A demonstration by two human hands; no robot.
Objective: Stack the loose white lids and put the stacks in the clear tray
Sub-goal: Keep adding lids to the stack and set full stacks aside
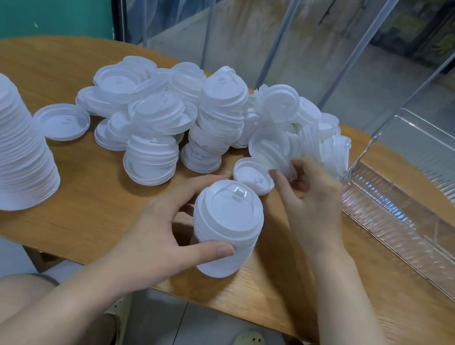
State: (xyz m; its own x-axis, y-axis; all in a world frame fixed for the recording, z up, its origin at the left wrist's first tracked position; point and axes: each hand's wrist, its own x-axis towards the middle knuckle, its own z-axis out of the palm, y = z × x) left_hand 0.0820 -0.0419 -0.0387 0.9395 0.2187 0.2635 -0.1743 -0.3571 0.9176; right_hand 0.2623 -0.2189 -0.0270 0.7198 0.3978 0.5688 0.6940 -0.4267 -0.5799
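Your left hand [165, 231] is gripping short lid stack [226, 227] upright on desk [93, 206], fingers curled round it, thumb pressing near side. Your right hand [309, 195] is pinching lid from loose pile [199, 115] beside single upturned lid [253, 176]. Risk: tugging one lid is likely dragging neighbours off desk edge (pile leaning toward clear tray [406, 221]); stack tipping if grip slackens. Count: one held stack, one tall stack [5, 141] at left, one tray, pile too tangled for counting.
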